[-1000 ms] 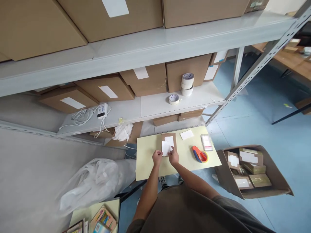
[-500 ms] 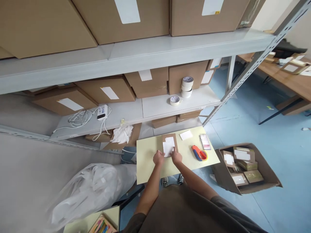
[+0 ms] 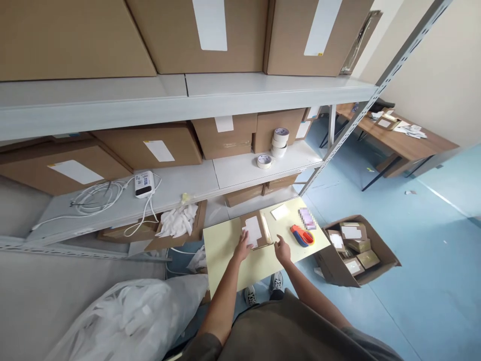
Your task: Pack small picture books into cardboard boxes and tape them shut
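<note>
A small brown cardboard box [image 3: 265,244] lies on the pale yellow tabletop [image 3: 221,260], slightly tilted toward me. A white label [image 3: 252,229] covers much of its top, and shiny tape runs down its right side. My left hand [image 3: 242,246] rests at the box's near left edge, fingers spread onto the label. Just right of the box, apart from it, my right hand [image 3: 283,250] hovers with its index finger out and nothing visible in it. Right of that hand sits an orange and blue tape dispenser [image 3: 301,235].
White paper [image 3: 279,212] and a blurred pink item [image 3: 307,219] lie at the table's back right. An open carton [image 3: 334,268] of small boxes stands right on the floor. Shelving [image 3: 240,175] with tape rolls [image 3: 264,161] rises ahead; a white plastic bag [image 3: 131,321] bulges left.
The box has turned or tipped, so its taped right side now shows. My right hand has left the box and moved right; my left hand has spread onto the label. The view has shifted.
</note>
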A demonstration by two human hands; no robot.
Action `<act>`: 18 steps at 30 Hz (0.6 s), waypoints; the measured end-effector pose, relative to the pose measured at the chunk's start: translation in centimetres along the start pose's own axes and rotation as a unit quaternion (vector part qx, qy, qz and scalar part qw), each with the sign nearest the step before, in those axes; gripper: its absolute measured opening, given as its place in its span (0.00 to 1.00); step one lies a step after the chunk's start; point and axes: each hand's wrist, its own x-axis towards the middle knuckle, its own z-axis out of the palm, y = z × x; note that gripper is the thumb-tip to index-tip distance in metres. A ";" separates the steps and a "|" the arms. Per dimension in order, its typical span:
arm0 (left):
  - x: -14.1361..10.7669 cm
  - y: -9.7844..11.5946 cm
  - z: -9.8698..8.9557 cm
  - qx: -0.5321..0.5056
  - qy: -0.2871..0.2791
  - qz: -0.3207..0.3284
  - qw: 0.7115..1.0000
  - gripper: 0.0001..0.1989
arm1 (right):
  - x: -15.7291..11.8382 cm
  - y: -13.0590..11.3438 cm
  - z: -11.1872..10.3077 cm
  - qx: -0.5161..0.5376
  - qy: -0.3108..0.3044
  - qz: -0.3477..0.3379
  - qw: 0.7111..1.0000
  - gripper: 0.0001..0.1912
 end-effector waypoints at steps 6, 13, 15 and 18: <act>-2.7 -3.2 -2.1 -0.274 0.037 -0.050 0.960 0.49 | 0.5 -3.0 4.5 0.243 -0.085 -0.007 0.966 0.30; -3.5 -2.7 -1.8 -0.390 0.055 -0.026 0.919 0.60 | -0.5 -6.3 7.7 0.298 -0.103 -0.024 0.949 0.25; -3.6 -2.2 -2.4 -0.380 0.056 -0.014 0.923 0.60 | -0.5 -6.8 6.8 0.318 -0.088 -0.013 0.944 0.22; -3.1 -0.6 -2.9 -0.361 0.057 0.001 0.931 0.58 | -0.4 -7.3 4.5 0.337 -0.059 -0.002 0.940 0.16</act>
